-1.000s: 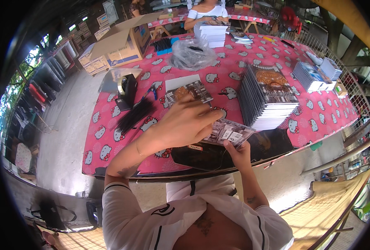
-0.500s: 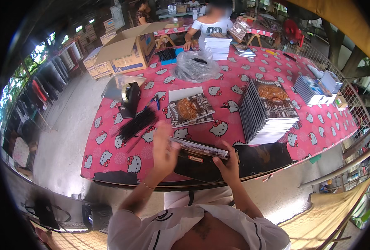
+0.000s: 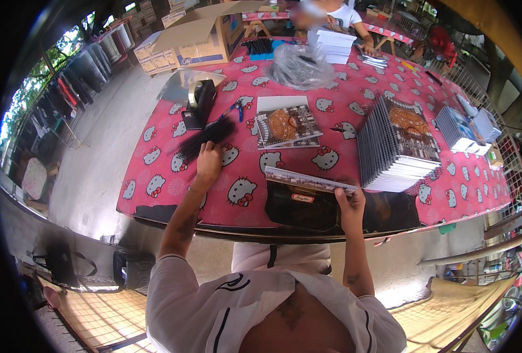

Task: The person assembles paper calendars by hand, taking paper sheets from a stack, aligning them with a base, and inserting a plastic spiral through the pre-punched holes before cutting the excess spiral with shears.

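Note:
My right hand (image 3: 351, 206) grips the right end of an unbound notebook (image 3: 308, 179), thumb on the near side. The notebook stands on its long edge, tilted, above a black pad (image 3: 302, 210) at the table's front. My left hand (image 3: 208, 162) is at a pile of thin black plastic binding coils (image 3: 211, 135), its fingers bent down onto them; the fingertips are partly hidden among the coils. Beyond the notebook lie several loose notebooks with brown-patterned covers (image 3: 288, 125). To their right rises a tall stack of coil-bound notebooks (image 3: 396, 147).
Behind the coils stand a black tape dispenser (image 3: 199, 106) and blue-handled pliers (image 3: 237, 108). Farther back are a cardboard box (image 3: 196, 41), a clear plastic bag (image 3: 301, 67) and a white paper stack (image 3: 333, 46). A co-worker's hand (image 3: 367, 47) rests near booklets. More notebooks (image 3: 458, 129) stand right.
My left hand has left the notebook and reached forward-left to the coils. My right hand still holds the notebook, now tilted lower on its left. The co-worker has lowered a booklet toward the table.

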Demonstrator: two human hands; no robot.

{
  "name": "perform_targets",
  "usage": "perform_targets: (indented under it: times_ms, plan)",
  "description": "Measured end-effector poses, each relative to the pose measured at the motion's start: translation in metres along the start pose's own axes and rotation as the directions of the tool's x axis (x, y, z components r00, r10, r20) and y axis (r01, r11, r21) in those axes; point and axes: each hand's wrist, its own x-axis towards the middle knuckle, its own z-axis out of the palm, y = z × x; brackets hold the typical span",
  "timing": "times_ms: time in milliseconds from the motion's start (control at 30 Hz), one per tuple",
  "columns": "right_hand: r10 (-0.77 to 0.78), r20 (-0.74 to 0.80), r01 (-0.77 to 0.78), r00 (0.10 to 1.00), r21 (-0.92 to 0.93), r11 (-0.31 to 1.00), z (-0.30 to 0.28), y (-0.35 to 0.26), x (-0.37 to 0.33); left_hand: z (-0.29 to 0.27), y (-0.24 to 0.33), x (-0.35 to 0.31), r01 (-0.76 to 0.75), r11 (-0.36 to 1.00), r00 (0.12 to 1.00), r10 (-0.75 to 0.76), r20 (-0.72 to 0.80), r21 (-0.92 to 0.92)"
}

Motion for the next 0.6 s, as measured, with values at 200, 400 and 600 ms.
perform_targets:
  times_ms: [200,400,600]
  plan:
    - [-0.466,-0.219,0.359,0.857,-0.395,0.846,0.028,-0.067,0.01,-0.046,0.041,0.024,0.035,0.992,0.99,-0.052,-0.134,-0.122]
    - [-0.416,0.444,0.605,0.794,-0.646,0.465,0.112,-0.103,0.033,-0.091,0.105,0.021,0.021,0.781,0.996,-0.068,-0.05,-0.624]
    - [-0.305,0.448,0.542,0.84,-0.688,0.482,0.122,-0.067,0.053,-0.154,0.146,-0.009,0.073,0.574,0.997,-0.063,0.044,-0.816]
